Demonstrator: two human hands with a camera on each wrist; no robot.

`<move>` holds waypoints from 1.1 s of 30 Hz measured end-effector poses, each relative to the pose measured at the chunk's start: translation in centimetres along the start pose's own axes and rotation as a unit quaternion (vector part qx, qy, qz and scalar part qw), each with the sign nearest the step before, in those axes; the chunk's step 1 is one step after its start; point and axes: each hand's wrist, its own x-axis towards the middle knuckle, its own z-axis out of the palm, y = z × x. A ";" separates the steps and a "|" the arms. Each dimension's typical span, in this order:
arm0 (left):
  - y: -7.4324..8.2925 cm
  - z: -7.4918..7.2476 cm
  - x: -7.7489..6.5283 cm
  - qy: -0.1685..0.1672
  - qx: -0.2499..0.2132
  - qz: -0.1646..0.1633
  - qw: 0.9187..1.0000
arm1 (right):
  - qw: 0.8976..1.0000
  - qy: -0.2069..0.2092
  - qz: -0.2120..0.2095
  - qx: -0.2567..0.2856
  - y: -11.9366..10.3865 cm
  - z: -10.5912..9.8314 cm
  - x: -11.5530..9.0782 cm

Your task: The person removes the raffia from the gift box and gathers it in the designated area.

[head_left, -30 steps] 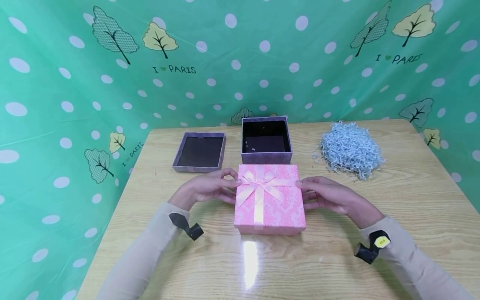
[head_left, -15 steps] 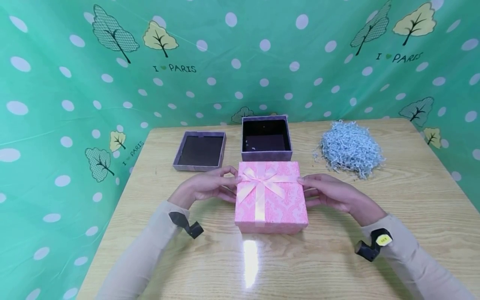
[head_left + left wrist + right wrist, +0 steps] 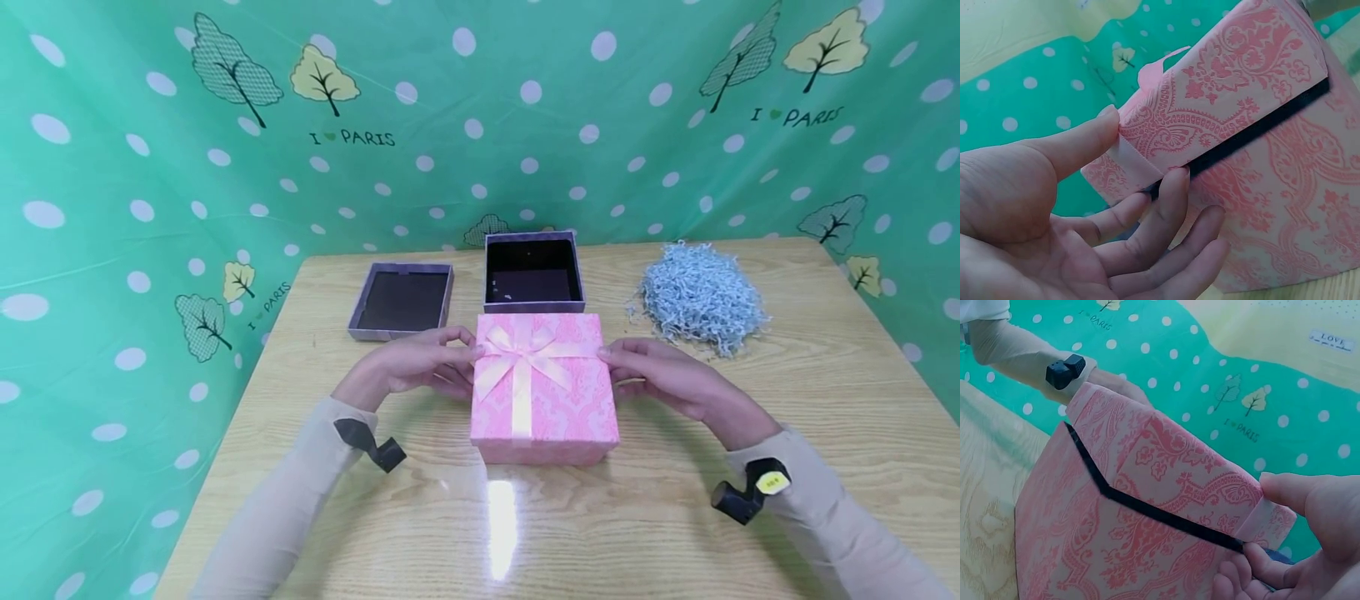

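A pink patterned gift box [image 3: 1147, 556] sits on the table in front of the person, its lid [image 3: 558, 400] tied with a pale pink ribbon bow [image 3: 521, 357]. The left hand [image 3: 420, 364] pinches the lid's left side, thumb at the top edge and fingertips under the lower rim. On the opposite side the right hand [image 3: 663, 379] grips the lid the same way. In both wrist views a black band [image 3: 1241, 136] shows between the lid's rim and the box's walls, so the lid is partly raised. The box's inside is hidden under the lid.
Behind the pink box stands an open purple box [image 3: 534, 307] with a dark inside. To its left lies a purple lid [image 3: 401, 302], hollow side up. A heap of light blue shredded paper [image 3: 703, 296] is at the back right, before a green dotted cloth [image 3: 465, 83].
Both hands have moved slightly up with the pink lid, which now overlaps more of the purple box's front in the head view. The purple box and lid and the shredded paper stay put.
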 end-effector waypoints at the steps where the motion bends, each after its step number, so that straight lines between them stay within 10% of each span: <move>1: 0.1 0.0 0.0 0.001 0.006 0.003 1.000 | 1.000 0.002 -0.004 -0.003 -0.1 0.0 -0.1; 25: 4.5 0.4 -1.9 0.103 0.086 0.117 0.984 | 0.990 0.099 -0.088 -0.055 -5.5 0.6 -1.0; 33: 5.4 0.1 -2.2 0.166 0.130 0.159 0.964 | 0.964 0.179 -0.148 -0.127 -6.4 1.1 -0.8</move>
